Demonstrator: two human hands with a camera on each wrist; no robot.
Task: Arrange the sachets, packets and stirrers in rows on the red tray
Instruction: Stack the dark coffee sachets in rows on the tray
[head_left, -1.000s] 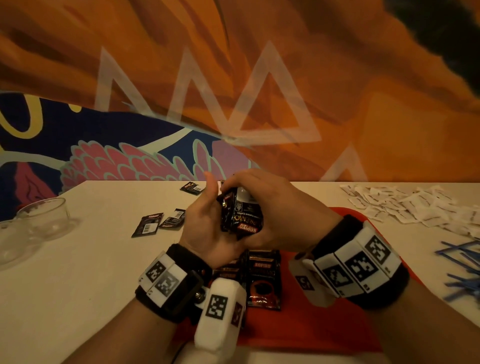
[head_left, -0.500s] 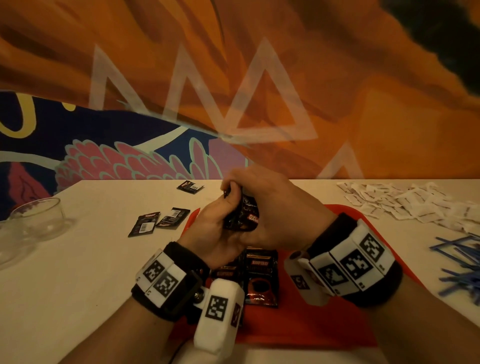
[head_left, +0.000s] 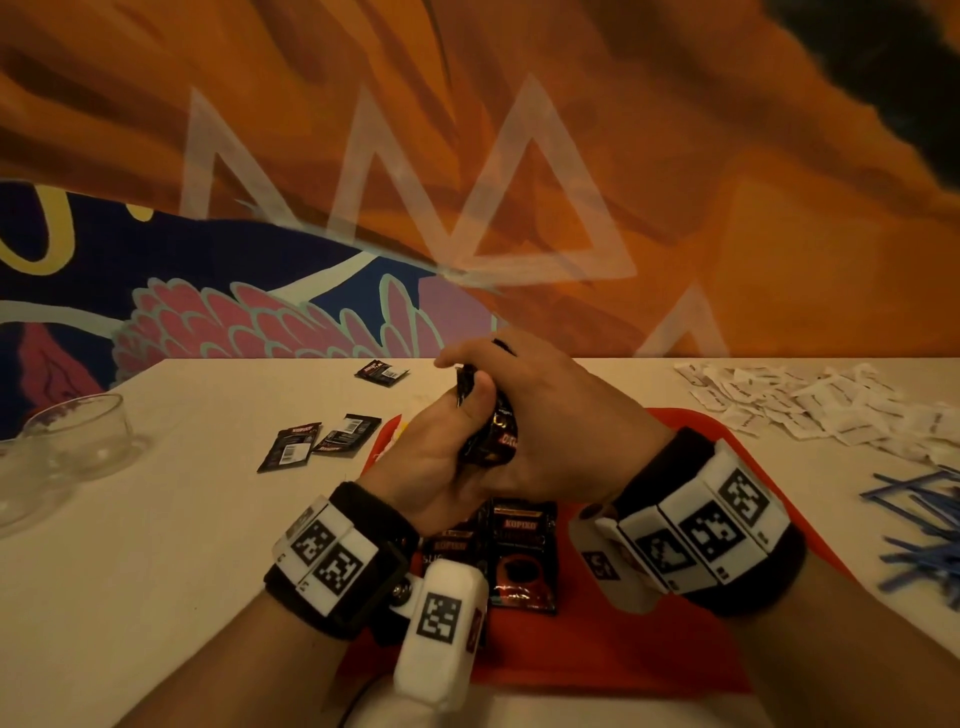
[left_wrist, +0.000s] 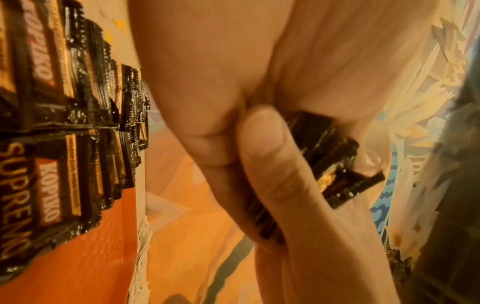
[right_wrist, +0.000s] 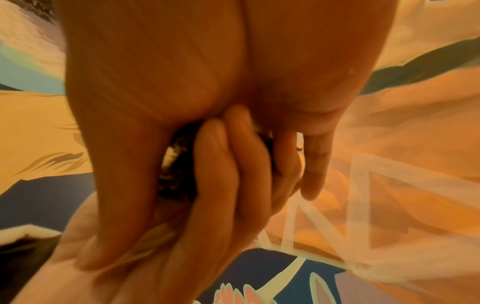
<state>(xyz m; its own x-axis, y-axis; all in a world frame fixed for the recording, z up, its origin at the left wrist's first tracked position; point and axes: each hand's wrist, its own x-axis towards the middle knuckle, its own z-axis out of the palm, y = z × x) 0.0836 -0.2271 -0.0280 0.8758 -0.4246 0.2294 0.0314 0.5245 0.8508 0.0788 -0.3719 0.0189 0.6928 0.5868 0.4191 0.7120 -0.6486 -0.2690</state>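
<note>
**Both hands clasp a packet stack above the tray**

The surface (head_left: 156, 545) carries the red tray (head_left: 649, 639); above its rowed packets (head_left: 524, 551), left hand (head_left: 431, 457) and right hand (head_left: 561, 421) curl round a dark packet stack (head_left: 498, 441); white sachets (head_left: 831, 405) and blue stirrers (head_left: 924, 525) lie right.

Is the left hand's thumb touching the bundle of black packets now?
Touching. The left wrist view shows the thumb of the left hand pressed flat on the bundle of black packets.

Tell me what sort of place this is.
Probably a cafe or eatery: a bright painted mural fills the wall behind a pale table, which holds a red plastic tray of black coffee sachets, scattered white paper packets and blue stirrers.
</note>
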